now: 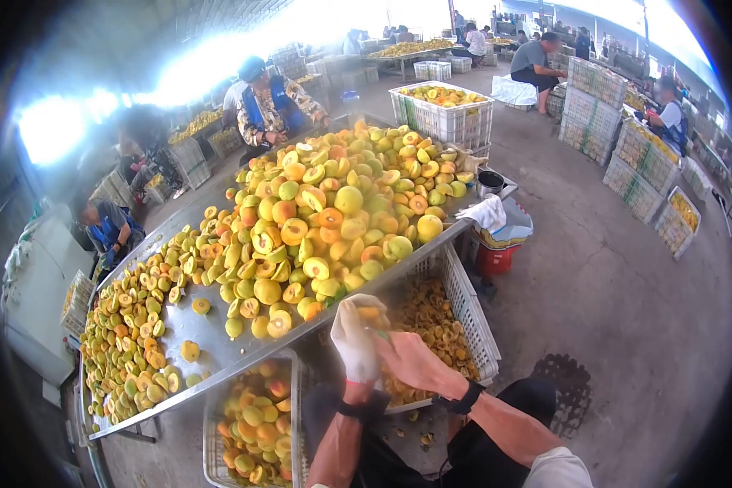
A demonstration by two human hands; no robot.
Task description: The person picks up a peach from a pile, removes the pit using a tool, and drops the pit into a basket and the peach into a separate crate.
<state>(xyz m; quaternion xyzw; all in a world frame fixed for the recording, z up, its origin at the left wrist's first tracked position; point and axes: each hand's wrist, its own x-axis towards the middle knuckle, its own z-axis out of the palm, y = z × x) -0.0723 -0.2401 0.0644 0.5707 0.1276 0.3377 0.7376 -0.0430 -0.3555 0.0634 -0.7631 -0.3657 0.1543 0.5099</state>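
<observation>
My left hand (356,337), in a white glove, is wrapped round a yellow-orange peach piece (372,313) above the table's near edge. Bare and close against it, my right hand (415,358) has curled fingers; what they hold is blurred and partly hidden. Below both hands stands a crate of brown-orange scraps (435,325). Many halved peaches (313,220) are heaped on the metal table (220,325) in front of me. Left of my knees a white crate (298,407) holds peach halves.
A co-worker (272,106) is at the table's far side, another person (110,228) at its left. A white cloth (486,211) and a dark cup (490,182) lie at the right corner. Stacked crates (590,114) and seated people are farther back.
</observation>
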